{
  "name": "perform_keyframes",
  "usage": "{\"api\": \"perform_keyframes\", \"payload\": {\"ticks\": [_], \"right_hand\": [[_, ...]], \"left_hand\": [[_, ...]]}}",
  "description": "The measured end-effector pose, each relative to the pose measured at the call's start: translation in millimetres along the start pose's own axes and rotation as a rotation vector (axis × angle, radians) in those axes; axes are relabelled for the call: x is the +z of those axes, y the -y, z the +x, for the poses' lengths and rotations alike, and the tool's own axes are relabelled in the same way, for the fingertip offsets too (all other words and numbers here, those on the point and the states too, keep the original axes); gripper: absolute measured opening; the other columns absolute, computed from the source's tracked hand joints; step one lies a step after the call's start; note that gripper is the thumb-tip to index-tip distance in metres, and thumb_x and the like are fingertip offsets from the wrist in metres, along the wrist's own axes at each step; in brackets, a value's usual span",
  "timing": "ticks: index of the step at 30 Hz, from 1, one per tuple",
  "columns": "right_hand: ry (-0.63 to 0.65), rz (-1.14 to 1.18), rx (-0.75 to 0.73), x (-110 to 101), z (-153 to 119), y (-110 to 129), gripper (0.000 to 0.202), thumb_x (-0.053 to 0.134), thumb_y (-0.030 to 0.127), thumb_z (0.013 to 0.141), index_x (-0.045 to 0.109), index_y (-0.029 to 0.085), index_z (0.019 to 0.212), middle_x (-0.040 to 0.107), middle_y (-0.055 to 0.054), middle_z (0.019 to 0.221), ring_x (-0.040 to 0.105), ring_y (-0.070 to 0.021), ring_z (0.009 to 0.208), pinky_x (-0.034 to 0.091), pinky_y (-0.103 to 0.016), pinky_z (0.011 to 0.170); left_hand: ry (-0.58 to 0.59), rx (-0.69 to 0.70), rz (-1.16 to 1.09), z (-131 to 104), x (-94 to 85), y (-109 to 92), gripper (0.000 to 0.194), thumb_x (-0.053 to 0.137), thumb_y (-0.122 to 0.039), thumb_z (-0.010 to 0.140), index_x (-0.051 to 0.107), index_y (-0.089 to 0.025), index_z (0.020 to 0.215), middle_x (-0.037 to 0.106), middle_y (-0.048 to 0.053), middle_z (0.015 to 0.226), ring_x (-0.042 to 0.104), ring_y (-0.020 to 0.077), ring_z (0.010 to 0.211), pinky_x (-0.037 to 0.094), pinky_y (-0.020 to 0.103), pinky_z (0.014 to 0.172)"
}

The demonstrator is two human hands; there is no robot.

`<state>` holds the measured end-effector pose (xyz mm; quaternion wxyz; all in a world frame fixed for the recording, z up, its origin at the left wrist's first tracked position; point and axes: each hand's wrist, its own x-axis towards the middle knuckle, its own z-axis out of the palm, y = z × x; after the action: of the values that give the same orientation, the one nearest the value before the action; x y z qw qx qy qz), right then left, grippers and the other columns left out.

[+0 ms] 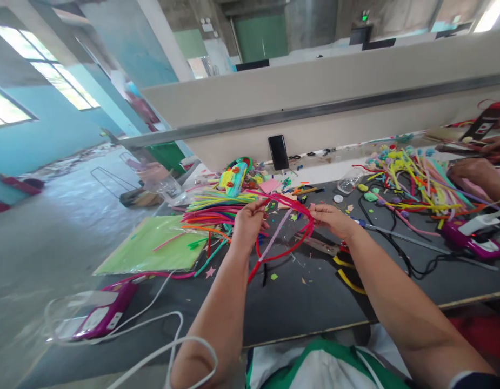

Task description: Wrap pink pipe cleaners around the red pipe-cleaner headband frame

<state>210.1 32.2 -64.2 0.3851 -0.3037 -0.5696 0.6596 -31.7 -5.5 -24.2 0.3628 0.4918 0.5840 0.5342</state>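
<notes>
A loop of red and pink pipe cleaners (292, 202) is stretched between my two hands above the table. Its left side is pinched in the fingers of my left hand (248, 224). My right hand (334, 220) closes on the opposite side with thumb and fingertips. A lilac pipe cleaner (276, 235) runs slantwise across the loop, down to where red stems meet at the lower left. Just behind my left hand lies a pile of pipe cleaners (211, 214) in pink, orange and green. Part of the loop is covered by my fingers.
A phone (278, 152) leans against the partition. Purple devices with white cables sit at left (106, 310) and right (472, 237). A green sheet pack (148, 246) lies left. Beyond a mixed pipe-cleaner heap (420, 183), another person's hands (474, 173) are at work.
</notes>
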Motion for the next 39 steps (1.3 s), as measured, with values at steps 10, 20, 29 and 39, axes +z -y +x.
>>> {"api": "perform_keyframes", "payload": {"ticks": [10, 20, 29, 39], "right_hand": [[-0.040, -0.002, -0.075, 1.7, -0.3, 3.6, 0.040, 0.065, 0.054, 0.074, 0.065, 0.014, 0.079, 0.064, -0.002, 0.070, 0.054, -0.0107, 0.058, 0.045, -0.025, 0.057], [-0.110, -0.273, -0.116, -2.4, 2.9, 5.0, 0.038, 0.070, 0.033, 0.069, 0.067, 0.017, 0.103, 0.063, 0.002, 0.069, 0.050, -0.0089, 0.055, 0.041, -0.023, 0.055], [-0.257, -0.839, -0.302, 14.2, -0.2, 7.4, 0.025, 0.058, 0.033, 0.082, 0.069, 0.018, 0.100, 0.067, -0.002, 0.074, 0.057, -0.0141, 0.066, 0.039, -0.024, 0.062], [-0.258, -0.988, -0.386, 24.3, -6.2, 11.2, 0.016, 0.056, 0.027, 0.081, 0.067, 0.017, 0.087, 0.058, 0.000, 0.063, 0.049, -0.0115, 0.058, 0.032, -0.023, 0.056]], "left_hand": [[0.182, -0.235, -0.288, -25.2, 11.6, -14.3, 0.038, 0.066, -0.017, 0.074, 0.055, -0.011, 0.110, 0.060, -0.001, 0.065, 0.066, 0.0147, 0.056, 0.055, 0.025, 0.052], [0.185, -0.150, -0.296, -28.2, 28.5, 4.4, 0.045, 0.071, -0.026, 0.067, 0.057, -0.013, 0.108, 0.060, -0.002, 0.069, 0.067, 0.0153, 0.059, 0.056, 0.026, 0.056], [0.075, 0.411, 0.282, -21.0, 11.3, 11.6, 0.039, 0.070, -0.029, 0.072, 0.065, -0.020, 0.110, 0.061, 0.009, 0.115, 0.055, 0.0227, 0.112, 0.045, 0.039, 0.097], [0.303, 0.474, 0.285, -1.3, 24.8, -22.0, 0.027, 0.073, -0.033, 0.071, 0.072, -0.020, 0.094, 0.065, 0.007, 0.101, 0.059, 0.0212, 0.099, 0.048, 0.030, 0.084]]}}
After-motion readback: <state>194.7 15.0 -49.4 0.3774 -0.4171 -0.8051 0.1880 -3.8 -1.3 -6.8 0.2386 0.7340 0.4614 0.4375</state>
